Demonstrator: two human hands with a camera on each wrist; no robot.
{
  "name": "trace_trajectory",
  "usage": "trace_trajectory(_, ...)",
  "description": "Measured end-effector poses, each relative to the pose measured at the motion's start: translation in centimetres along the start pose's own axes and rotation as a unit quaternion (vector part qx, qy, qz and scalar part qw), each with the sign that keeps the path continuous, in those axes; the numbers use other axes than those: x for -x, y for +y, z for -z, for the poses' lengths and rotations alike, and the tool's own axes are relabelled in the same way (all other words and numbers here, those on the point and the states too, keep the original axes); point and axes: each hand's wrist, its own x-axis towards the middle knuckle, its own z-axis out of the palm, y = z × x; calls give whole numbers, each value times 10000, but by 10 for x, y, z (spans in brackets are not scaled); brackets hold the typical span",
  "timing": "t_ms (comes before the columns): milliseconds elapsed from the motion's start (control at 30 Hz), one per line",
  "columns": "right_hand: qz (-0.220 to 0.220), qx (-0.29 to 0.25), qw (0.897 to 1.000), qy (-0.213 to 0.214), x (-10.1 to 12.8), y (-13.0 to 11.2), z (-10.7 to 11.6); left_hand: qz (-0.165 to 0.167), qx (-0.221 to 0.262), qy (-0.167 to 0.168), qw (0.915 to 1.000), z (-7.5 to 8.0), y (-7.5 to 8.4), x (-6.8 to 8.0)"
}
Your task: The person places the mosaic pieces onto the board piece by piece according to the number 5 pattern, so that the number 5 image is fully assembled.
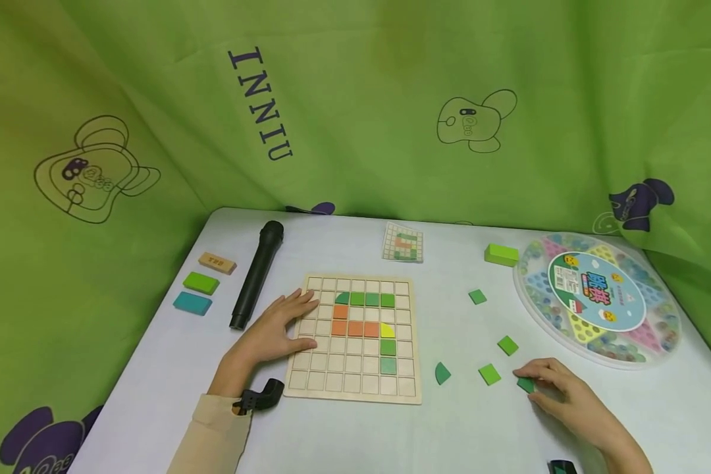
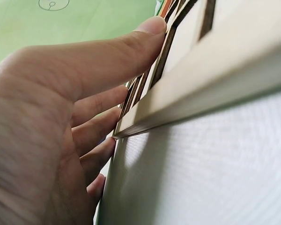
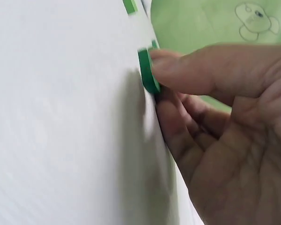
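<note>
Green tile [image 1: 525, 384] sits pinched in our right hand [image 1: 559, 394] on the table [image 1: 462, 434], well to the right of the wooden grid board [image 1: 355, 339]. From the head view, our left hand [image 1: 278, 329] lies flat with straight fingers on the board's left edge; loose green tiles [image 1: 489, 374] lie between the board and the right hand, and a round marble game [image 1: 598, 299] sits beyond them.

Left wrist view: our fingers [image 2: 107, 56] rest extended against the board's rim [image 2: 187, 98].

Right wrist view: the grip [image 3: 152, 77] of thumb and fingers is clamped on the green tile [image 3: 147, 70], its edge against the table [image 3: 61, 117].
</note>
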Motion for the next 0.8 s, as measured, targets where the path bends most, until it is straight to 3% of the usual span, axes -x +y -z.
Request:
trace_trajectory(200,48,-59,9999,-137,2,2,4,25,12,4,10000,0,0,0)
trace_trajectory(800,-213,603,9952,747,-9,-11,-8,3,62,-11,10000,0,0,0)
